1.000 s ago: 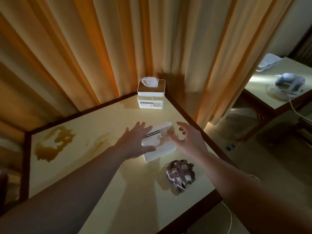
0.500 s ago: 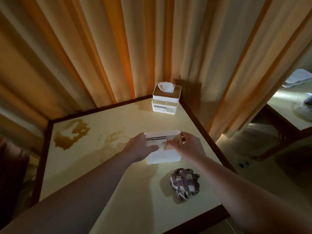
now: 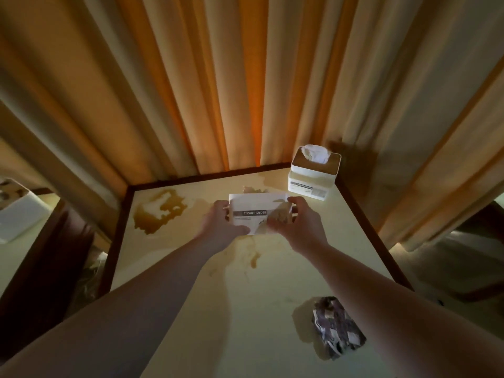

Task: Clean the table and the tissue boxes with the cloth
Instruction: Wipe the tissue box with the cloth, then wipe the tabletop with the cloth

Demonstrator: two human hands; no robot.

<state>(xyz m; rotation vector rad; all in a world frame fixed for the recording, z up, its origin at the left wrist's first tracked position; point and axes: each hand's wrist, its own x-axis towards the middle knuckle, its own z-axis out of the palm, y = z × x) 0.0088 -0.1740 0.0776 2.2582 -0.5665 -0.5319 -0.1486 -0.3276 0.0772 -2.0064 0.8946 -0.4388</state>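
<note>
A white tissue box (image 3: 259, 205) labelled "TISSUE HOLDER", with brown smears on its front, is held above the middle of the cream table (image 3: 245, 309). My left hand (image 3: 221, 227) grips its left end and my right hand (image 3: 297, 227) grips its right end. A second white tissue box (image 3: 313, 175), with a tissue sticking out of its top, stands at the far right corner. The crumpled patterned cloth (image 3: 338, 326) lies on the table near my right forearm, untouched. Brown spill stains (image 3: 158, 211) mark the far left of the tabletop, and smaller ones (image 3: 253, 257) lie below the held box.
Orange and beige curtains (image 3: 245, 91) hang close behind the table's far edges. The table has a dark wooden rim (image 3: 373, 236). A white object (image 3: 16, 216) sits on another surface at the left. Floor shows at the right.
Both hands closed on the near tissue box and lifted it off the table, carrying it farther away. The camera view shifted right and down, bringing the stains toward the middle.
</note>
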